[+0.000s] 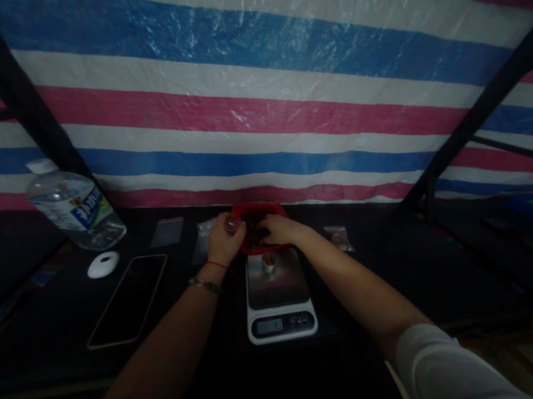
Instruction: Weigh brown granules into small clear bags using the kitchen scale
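My left hand, with a red cord and a beaded bracelet at the wrist, is closed round a small clear round piece, perhaps a lid or cup. It is beside the left edge of a red tray. Dark loose pieces lie in that tray. Over its right side reaches my right hand, fingers curled down among the pieces; what they pinch is hidden. Just in front is a white kitchen scale with a metal top and a small display. A small round cup with brownish contents stands on it.
Left of the hands lie clear plastic bags, a phone, a white rounded case and a large clear bottle. A small filled bag is at right. Dark metal poles and a striped sheet stand behind.
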Motion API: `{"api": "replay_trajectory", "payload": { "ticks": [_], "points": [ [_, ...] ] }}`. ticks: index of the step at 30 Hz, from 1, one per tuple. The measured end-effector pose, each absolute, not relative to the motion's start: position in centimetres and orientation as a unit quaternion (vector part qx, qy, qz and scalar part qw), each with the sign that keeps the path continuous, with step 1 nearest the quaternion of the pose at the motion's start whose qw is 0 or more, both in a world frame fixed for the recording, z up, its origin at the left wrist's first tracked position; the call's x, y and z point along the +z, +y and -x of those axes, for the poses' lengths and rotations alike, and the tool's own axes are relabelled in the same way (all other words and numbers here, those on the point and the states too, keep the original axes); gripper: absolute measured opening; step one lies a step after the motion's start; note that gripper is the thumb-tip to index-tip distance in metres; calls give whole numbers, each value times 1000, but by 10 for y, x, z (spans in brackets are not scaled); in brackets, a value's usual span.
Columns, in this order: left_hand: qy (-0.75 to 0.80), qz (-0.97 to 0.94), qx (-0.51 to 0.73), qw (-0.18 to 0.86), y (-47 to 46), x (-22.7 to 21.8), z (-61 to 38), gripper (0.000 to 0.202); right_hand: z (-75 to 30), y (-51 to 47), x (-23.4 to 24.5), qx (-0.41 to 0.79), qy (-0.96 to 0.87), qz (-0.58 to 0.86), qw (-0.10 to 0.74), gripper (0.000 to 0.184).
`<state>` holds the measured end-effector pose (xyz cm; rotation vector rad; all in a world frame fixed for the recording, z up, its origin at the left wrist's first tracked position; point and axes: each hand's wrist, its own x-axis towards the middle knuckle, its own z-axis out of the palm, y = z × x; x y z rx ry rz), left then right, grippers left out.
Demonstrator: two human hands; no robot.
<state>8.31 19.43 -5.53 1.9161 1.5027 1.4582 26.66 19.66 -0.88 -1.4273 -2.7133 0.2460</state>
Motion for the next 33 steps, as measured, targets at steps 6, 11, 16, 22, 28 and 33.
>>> {"api": "replay_trajectory", "payload": {
  "ticks": [6,11,16,22,28,33],
  "points": [
    [523,-673,500,152,194,-55,-83,25,-264,201,-12,70,-872,484,8,29],
    [524,-674,495,164,193,-53,-83,24,-262,203,-14,73,-877,475,-10,26],
    [521,-673,498,165,193,-53,-83,24,-265,207,-15,55,-877,477,-6,25],
    [516,-676,499,166,192,-52,-83,21,-272,206,-13,65,-872,485,7,28],
    [512,-679,501,161,192,-52,-83,22,-265,199,-13,87,-876,474,-17,32],
    [515,-680,497,160,193,-52,-83,21,-264,203,-12,80,-870,486,-16,28]
  ]
}}
